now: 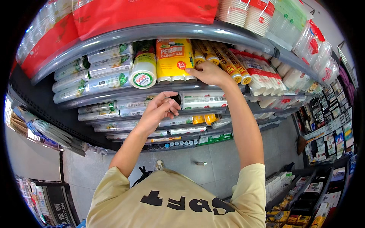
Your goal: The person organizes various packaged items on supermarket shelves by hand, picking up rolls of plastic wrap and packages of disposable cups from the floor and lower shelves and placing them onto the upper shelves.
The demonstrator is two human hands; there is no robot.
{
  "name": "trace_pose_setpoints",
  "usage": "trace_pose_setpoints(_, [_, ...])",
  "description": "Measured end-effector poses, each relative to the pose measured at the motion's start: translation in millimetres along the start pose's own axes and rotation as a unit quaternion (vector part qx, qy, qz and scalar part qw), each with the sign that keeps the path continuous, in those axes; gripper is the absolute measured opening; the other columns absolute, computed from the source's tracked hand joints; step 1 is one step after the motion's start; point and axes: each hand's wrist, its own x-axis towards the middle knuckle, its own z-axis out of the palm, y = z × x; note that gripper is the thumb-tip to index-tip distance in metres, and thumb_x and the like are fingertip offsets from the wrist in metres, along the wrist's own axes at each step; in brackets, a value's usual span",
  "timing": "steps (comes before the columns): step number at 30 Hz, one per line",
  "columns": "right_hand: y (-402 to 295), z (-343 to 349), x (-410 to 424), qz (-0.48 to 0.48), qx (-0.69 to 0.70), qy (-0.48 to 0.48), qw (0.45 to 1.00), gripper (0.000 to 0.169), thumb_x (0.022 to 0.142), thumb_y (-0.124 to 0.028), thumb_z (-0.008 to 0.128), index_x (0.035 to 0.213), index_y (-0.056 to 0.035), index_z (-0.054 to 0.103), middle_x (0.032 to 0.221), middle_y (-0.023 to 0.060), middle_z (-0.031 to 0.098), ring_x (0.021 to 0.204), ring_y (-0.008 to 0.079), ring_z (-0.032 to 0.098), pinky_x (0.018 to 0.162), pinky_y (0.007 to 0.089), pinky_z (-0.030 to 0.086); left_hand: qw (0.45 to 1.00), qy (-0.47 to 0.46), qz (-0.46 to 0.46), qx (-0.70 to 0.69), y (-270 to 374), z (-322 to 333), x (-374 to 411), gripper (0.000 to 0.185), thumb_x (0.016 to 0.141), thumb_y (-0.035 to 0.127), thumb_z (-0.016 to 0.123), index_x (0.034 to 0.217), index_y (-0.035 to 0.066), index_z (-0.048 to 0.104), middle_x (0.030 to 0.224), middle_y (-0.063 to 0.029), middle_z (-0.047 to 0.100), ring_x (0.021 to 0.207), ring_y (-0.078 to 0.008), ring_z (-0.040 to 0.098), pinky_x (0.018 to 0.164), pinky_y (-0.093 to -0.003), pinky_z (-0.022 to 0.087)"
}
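Observation:
A yellow pack of cling film rolls (171, 62) lies on the shelf with its roll ends towards me. My right hand (208, 72) reaches to its front right corner, the thumb on or right at the pack; the fingers are partly hidden by the yellow tube packs (232, 64) beside it. Left of the pack sits a thick roll of clear bags (144, 71). My left hand (165, 106) hangs lower, before the shelf edge, with bent fingers apart and nothing in it. Behind it, one shelf down, lies a white boxed roll (204, 101).
Stacked film rolls (108, 81) fill the shelf's left part. Bundled paper cups (263, 74) lie at the right. The upper shelf's curved edge (176, 30) juts out above my hands. A small cylindrical object (200, 163) lies on the tiled floor (188, 168).

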Motion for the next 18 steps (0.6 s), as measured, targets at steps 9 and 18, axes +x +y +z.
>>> trace_pose_setpoints(9, [-29.0, 5.5, -31.0, 0.047, -0.056, 0.128, 0.989, 0.067, 0.096, -0.059, 0.058, 0.092, 0.0051, 0.074, 0.089, 0.0312, 0.071, 0.094, 0.0431, 0.071, 0.084, 0.0495, 0.057, 0.999, -0.034, -0.026, 0.026, -14.0, 0.1, -3.6, 0.035, 0.106, 0.024, 0.059, 0.134, 0.004, 0.057, 0.102, -0.0075, 0.067, 0.089, -0.0145, 0.064, 0.076, -0.0277, 0.051])
trace_pose_setpoints(18, [1.3, 52.0, -84.4, -0.09, 0.057, 0.396, 0.912, 0.029, 0.102, -0.027, 0.06, 0.105, -0.0001, 0.072, 0.095, 0.0177, 0.069, 0.084, 0.0369, 0.068, 0.076, 0.0455, 0.055, 0.992, -0.023, -0.122, 0.038, -56.8, -6.7, -4.1, 0.029, 0.106, 0.02, 0.057, 0.13, 0.005, 0.059, 0.104, -0.0074, 0.067, 0.093, -0.0142, 0.064, 0.08, -0.0278, 0.051])
